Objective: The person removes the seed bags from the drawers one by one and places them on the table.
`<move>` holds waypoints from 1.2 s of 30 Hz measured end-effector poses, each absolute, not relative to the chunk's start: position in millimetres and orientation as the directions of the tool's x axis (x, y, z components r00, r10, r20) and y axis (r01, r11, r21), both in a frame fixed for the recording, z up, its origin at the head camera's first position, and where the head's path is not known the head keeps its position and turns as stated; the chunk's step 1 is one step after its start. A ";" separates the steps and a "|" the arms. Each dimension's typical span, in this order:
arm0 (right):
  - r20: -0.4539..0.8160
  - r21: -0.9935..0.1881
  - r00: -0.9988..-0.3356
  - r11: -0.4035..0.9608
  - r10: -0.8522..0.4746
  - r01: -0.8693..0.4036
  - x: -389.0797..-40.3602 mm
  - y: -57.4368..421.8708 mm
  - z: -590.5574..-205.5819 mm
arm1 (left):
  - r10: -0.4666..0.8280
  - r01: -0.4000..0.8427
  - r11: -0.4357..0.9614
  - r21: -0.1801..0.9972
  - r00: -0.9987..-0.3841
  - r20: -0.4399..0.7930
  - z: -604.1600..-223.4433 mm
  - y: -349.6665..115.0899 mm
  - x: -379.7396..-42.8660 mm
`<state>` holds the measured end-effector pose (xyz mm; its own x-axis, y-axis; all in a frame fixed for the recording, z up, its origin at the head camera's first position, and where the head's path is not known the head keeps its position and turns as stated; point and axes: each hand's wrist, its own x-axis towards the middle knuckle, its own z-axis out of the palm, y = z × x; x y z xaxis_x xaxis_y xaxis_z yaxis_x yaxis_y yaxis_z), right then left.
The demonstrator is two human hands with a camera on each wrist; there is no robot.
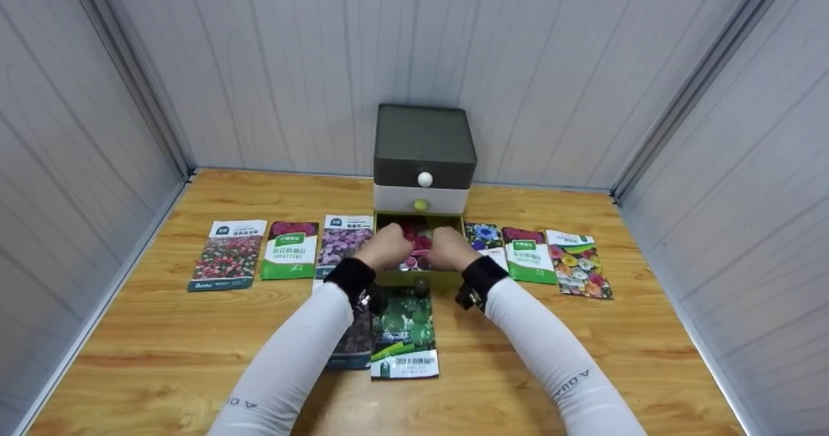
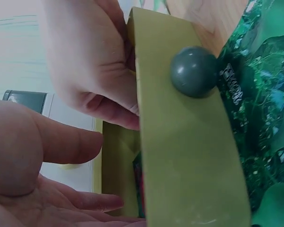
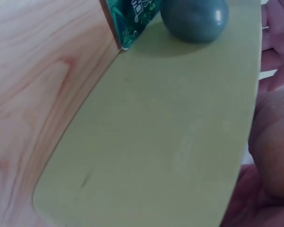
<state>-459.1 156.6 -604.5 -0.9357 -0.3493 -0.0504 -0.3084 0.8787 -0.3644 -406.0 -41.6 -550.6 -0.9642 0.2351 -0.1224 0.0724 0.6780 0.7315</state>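
Observation:
A flower seed packet [image 1: 418, 240] with red blooms lies in the pulled-out olive drawer [image 2: 194, 156], between both hands. The left hand [image 1: 388, 246] reaches in from the left; in the left wrist view its thumb and fingers are spread apart and fairly straight, fingertips near the packet's dark edge. From the right, the right hand [image 1: 451, 248] dips into the drawer, its fingertips hidden behind the drawer front; I cannot tell whether they grip the packet. A grey round knob [image 3: 194, 19] sits on the drawer front, and a green seed packet [image 1: 405, 332] lies just before it.
A stacked drawer box [image 1: 424, 141] with a dark top stands by the back wall. Left of it lie several flower packets [image 1: 227, 254], with more packets [image 1: 530, 254] on the right. A dark purple packet [image 1: 353, 339] is partly under the left forearm. Panels enclose the wooden table [image 1: 550, 384].

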 end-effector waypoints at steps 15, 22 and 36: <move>0.001 -0.359 -0.945 0.881 -0.328 -0.307 -457.7 155.0 -611.6 | 0.238 0.078 0.667 0.741 -0.965 -0.112 -602.9 -44.6 -443.3; 0.008 -0.417 -0.963 0.874 -0.270 -0.249 -456.1 155.3 -610.9 | 0.217 0.064 0.689 0.722 -0.968 -0.122 -604.5 -43.1 -442.5; 0.023 -0.557 -0.979 0.811 -0.203 -0.181 -462.9 161.5 -608.5 | 0.234 0.029 0.621 0.784 -0.961 -0.149 -533.9 -37.5 -385.9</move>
